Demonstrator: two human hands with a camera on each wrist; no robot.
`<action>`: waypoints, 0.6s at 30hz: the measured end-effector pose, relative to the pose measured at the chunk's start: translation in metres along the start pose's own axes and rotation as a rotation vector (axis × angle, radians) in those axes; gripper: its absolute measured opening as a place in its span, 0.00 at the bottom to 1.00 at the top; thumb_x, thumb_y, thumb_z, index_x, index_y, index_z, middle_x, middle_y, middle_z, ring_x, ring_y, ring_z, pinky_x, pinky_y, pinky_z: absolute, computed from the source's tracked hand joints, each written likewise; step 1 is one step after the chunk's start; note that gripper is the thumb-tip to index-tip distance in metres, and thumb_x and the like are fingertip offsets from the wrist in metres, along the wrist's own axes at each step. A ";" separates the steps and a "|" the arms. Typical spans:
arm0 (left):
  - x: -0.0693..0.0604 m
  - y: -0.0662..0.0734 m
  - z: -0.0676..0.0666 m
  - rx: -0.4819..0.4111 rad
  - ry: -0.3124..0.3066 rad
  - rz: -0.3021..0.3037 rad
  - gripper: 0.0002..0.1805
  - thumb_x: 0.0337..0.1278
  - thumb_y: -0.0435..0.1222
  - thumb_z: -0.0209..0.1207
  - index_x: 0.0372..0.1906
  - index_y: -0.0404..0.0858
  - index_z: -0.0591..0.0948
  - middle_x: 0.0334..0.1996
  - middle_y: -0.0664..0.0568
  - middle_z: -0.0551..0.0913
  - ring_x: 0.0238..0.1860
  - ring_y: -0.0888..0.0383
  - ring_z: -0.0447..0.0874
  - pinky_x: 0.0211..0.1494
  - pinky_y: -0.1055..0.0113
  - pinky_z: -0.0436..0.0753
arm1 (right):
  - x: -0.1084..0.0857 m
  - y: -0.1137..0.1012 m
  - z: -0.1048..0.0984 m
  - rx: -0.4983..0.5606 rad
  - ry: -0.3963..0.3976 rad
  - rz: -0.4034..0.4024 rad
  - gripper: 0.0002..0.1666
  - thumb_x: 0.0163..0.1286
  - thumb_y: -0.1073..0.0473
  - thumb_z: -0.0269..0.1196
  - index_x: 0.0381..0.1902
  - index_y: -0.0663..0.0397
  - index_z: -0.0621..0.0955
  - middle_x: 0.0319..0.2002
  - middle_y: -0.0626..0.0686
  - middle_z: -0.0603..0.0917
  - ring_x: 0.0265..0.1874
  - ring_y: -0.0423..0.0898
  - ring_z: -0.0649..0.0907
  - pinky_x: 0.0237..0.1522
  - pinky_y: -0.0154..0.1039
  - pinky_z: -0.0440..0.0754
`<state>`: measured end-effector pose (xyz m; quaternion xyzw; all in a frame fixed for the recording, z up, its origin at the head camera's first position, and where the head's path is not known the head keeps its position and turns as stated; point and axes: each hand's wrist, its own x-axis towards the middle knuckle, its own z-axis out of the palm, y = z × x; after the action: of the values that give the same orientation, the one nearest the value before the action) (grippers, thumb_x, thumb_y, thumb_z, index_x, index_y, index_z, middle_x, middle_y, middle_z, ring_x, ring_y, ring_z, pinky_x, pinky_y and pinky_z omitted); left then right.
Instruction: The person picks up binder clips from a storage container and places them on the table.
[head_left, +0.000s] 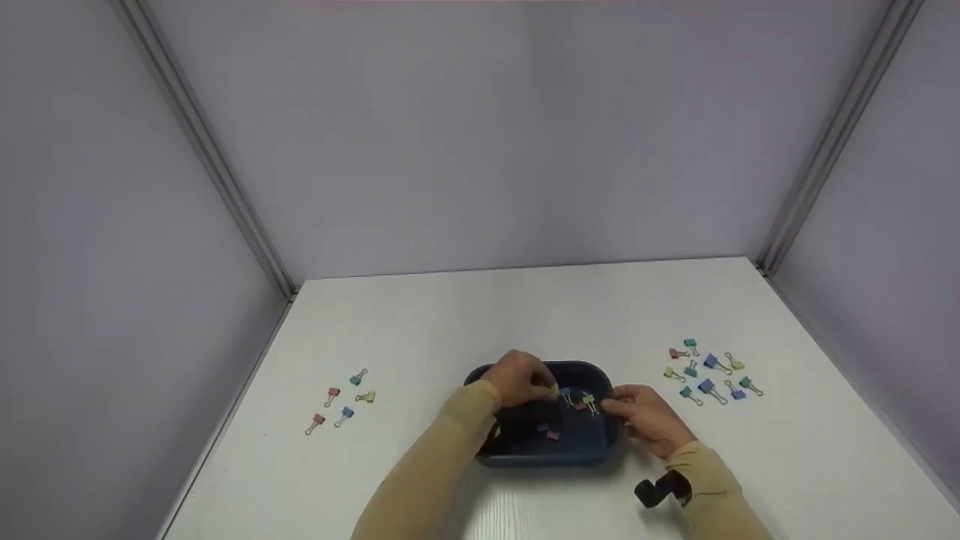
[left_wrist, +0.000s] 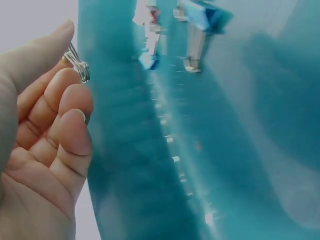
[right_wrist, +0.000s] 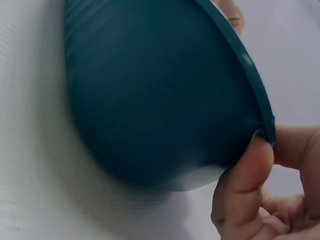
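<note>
A dark blue-teal plastic tray (head_left: 544, 459) stands on the table with several binder clips in it, among them a blue clip (head_left: 565, 394) and a yellow clip (head_left: 589, 400). Over the tray's left half, my left hand (head_left: 517, 379) pinches a binder clip (left_wrist: 77, 64) between thumb and forefinger. Its wire handles show in the left wrist view, while the fingers mostly hide its body; a bit of yellow shows at the fingertips. At the tray's right end, my right hand (head_left: 646, 416) grips the rim (right_wrist: 252, 80) between thumb and fingers.
Left of the tray lie several loose binder clips, including a red clip (head_left: 319, 420) and a green clip (head_left: 358, 379). A larger group lies to the right, with a blue clip (head_left: 706, 386) among them. Grey panels (head_left: 480, 150) wall the white table (head_left: 420, 322) at back and sides.
</note>
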<state>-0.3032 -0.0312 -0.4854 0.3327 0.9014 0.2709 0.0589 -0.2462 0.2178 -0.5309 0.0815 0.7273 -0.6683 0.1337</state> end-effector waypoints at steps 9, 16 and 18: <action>-0.014 0.001 -0.025 -0.084 0.090 0.001 0.10 0.49 0.42 0.70 0.37 0.43 0.88 0.29 0.63 0.85 0.29 0.71 0.80 0.36 0.76 0.78 | -0.001 0.000 0.000 -0.008 -0.001 -0.004 0.18 0.66 0.62 0.63 0.49 0.68 0.75 0.36 0.56 0.79 0.33 0.50 0.75 0.27 0.38 0.71; -0.034 -0.012 -0.040 -0.093 0.157 -0.039 0.12 0.51 0.44 0.69 0.39 0.43 0.88 0.33 0.60 0.86 0.32 0.69 0.81 0.40 0.74 0.79 | -0.001 -0.001 0.000 -0.015 -0.034 -0.022 0.16 0.66 0.63 0.62 0.47 0.70 0.76 0.36 0.56 0.80 0.32 0.49 0.76 0.26 0.38 0.72; -0.040 -0.016 -0.045 -0.102 0.183 -0.058 0.11 0.51 0.43 0.69 0.39 0.43 0.88 0.32 0.60 0.86 0.32 0.68 0.81 0.40 0.73 0.80 | -0.001 -0.002 -0.001 -0.017 -0.030 -0.018 0.17 0.66 0.62 0.63 0.48 0.70 0.76 0.37 0.58 0.80 0.32 0.49 0.76 0.27 0.38 0.72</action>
<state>-0.2945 -0.0865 -0.4586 0.2769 0.8972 0.3440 0.0012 -0.2455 0.2184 -0.5289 0.0638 0.7316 -0.6643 0.1392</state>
